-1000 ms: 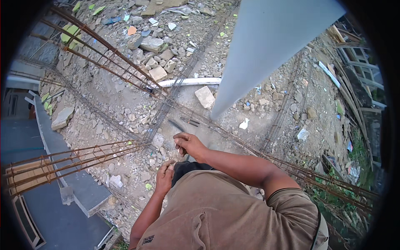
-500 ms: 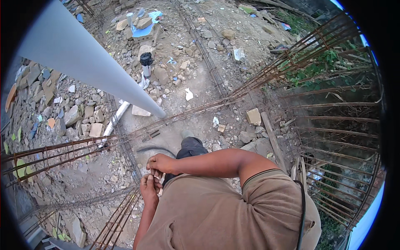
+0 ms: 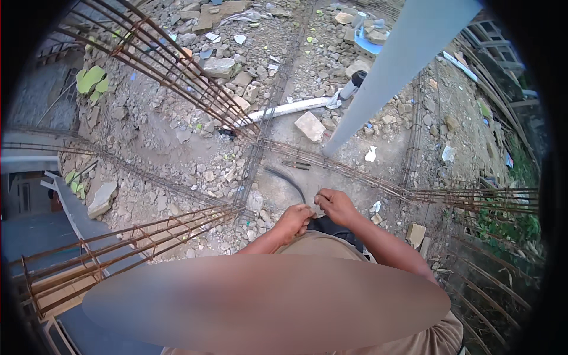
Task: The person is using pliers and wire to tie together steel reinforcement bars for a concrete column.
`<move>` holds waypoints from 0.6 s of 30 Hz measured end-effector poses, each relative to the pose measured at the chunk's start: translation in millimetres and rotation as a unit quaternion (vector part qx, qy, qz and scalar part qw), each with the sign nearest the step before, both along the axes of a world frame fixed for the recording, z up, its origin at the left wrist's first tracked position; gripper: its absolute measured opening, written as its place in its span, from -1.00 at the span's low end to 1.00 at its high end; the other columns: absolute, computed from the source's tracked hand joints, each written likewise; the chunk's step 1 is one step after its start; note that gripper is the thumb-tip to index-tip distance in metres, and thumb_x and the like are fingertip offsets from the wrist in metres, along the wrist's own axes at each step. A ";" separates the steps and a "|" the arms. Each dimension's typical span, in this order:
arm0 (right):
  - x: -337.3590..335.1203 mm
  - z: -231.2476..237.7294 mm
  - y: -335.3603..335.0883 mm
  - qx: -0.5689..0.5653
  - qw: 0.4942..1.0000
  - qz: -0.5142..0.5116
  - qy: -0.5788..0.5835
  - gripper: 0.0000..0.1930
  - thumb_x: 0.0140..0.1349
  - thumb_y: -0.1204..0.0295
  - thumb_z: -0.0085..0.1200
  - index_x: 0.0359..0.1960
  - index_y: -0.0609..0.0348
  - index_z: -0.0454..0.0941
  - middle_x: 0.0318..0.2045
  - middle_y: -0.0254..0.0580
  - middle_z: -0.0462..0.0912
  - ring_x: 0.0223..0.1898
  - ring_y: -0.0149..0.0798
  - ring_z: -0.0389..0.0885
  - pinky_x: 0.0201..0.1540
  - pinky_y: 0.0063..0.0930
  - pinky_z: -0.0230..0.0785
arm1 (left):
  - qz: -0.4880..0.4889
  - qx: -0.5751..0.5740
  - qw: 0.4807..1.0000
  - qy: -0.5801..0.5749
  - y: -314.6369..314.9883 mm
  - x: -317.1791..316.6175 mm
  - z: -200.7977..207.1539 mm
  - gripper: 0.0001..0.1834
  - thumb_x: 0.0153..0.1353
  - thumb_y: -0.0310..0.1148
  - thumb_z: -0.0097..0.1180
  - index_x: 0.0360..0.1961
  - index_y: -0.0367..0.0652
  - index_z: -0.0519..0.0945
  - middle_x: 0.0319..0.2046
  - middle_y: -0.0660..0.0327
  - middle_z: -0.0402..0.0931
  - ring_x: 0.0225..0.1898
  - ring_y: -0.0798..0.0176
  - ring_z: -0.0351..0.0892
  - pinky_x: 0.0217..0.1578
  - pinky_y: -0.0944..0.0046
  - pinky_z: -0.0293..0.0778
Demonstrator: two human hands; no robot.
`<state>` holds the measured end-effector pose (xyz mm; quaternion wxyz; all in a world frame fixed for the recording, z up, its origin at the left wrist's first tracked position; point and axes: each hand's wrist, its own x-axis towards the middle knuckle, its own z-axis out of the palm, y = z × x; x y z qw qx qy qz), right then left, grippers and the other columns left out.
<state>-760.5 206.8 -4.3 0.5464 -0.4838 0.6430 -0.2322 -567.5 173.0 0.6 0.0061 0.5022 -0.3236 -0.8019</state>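
Note:
In front of my waist, my left hand (image 3: 294, 220) and my right hand (image 3: 335, 205) are close together, fingertips almost meeting. Both have their fingers curled in a pinch. Whatever lies between the fingertips, if anything, is too small to make out. Beyond the left hand a curved dark strand of wire or cable (image 3: 290, 181) rests on the dirt, its near end by the fingers. A few short dark rods (image 3: 295, 165) lie on the ground farther out.
Rusty rebar cages (image 3: 165, 71) run across the site, one of them (image 3: 127, 248) at near left. A thick grey pole (image 3: 408, 65) rises beyond my right hand. White pipe (image 3: 290, 109), a pale block (image 3: 310, 126) and rubble (image 3: 219, 68) cover the ground.
My view has swung to the left, so the pole and cages now appear farther right. Both hands remain close together with pinched fingers in front of me.

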 end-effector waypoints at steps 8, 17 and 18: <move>24.9 46.5 -0.3 -0.261 0.908 0.175 0.276 -0.68 0.25 0.33 0.11 0.00 0.18 0.53 -0.22 0.10 0.64 -0.08 0.12 0.58 -0.02 -0.08 0.39 | -0.052 -0.310 0.949 -0.035 19.6 7.6 -33.7 -0.61 0.24 -0.14 0.04 -0.31 -0.34 0.62 -0.32 -0.12 0.61 -0.24 -0.13 0.59 -0.17 0.03 0.43; -3.6 102.8 -15.7 -0.105 0.894 0.393 0.190 -0.82 0.29 0.37 0.11 -0.20 0.21 0.63 -0.35 0.04 0.66 -0.30 0.11 0.62 -0.19 -0.18 0.48 | 0.042 -0.472 0.877 0.074 -39.9 32.3 9.3 -0.55 0.41 -0.05 -0.08 -0.26 -0.28 0.57 -0.40 -0.03 0.54 -0.32 -0.02 0.55 -0.22 0.07 0.41; 9.0 135.9 -35.7 -0.188 0.912 0.333 0.146 -0.83 0.32 0.38 0.08 -0.20 0.21 0.62 -0.35 0.07 0.66 -0.33 0.09 0.63 -0.20 -0.18 0.48 | 0.003 -0.433 0.900 0.052 -29.0 36.5 1.6 -0.55 0.42 -0.05 -0.09 -0.27 -0.28 0.56 -0.40 -0.02 0.54 -0.32 -0.01 0.54 -0.22 0.07 0.41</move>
